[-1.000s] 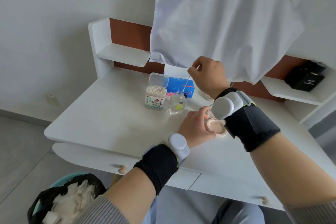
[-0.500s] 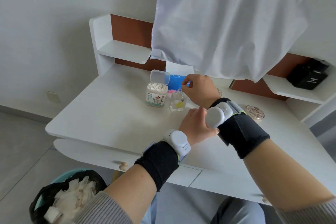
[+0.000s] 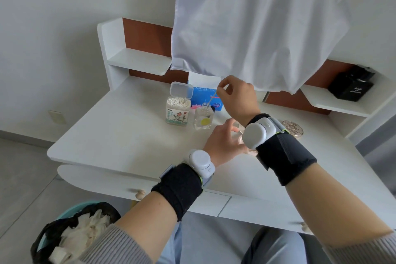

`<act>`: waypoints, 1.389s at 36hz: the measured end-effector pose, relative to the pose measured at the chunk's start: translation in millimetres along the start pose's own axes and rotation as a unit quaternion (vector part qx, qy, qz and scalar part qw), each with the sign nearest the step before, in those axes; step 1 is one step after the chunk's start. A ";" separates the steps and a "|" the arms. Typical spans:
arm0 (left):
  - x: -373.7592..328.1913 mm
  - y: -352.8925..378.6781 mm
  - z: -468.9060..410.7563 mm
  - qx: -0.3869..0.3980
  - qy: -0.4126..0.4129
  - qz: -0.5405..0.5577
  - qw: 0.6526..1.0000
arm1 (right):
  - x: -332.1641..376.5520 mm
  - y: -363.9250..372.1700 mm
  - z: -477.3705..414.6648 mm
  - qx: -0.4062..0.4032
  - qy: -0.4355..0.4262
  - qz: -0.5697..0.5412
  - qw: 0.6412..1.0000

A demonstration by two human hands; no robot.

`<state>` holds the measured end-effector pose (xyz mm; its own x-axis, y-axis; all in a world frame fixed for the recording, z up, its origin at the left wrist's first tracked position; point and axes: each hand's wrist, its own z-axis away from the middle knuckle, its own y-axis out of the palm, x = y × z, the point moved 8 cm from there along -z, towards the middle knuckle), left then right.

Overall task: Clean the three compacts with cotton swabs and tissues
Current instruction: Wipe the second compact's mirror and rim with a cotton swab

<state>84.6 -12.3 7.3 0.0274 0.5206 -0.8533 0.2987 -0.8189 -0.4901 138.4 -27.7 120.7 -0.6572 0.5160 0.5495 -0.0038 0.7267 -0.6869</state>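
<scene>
A lined bin point(image 3: 70, 231) full of used tissues stands on the floor at lower left. On the white table point(image 3: 120, 135) stands a swab jar point(image 3: 177, 111) with its lid flipped open. Just right of it is a small glass bottle point(image 3: 203, 119), with a blue tissue box point(image 3: 206, 94) behind. The right hand point(image 3: 237, 97) pinches a swab point(image 3: 212, 97) between thumb and forefinger, its lower tip at the bottle's mouth. Nearer the table's front edge, the left hand point(image 3: 222, 143) curls its fingers round a compact point(image 3: 252, 152) on the table, mostly hidden behind the right wrist. A second compact point(image 3: 292, 128) lies closed further right.
</scene>
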 end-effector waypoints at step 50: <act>-5.1 6.3 -33.8 -0.147 0.024 -0.028 0.988 | -173.5 -58.2 113.5 -0.006 0.194 0.026 0.981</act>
<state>118.5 -12.0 14.6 0.0457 0.5792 -0.8139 0.5648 -0.6870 -0.4572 167.1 -211.0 11.4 -0.3202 0.6846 0.6548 0.0318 0.6986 -0.7148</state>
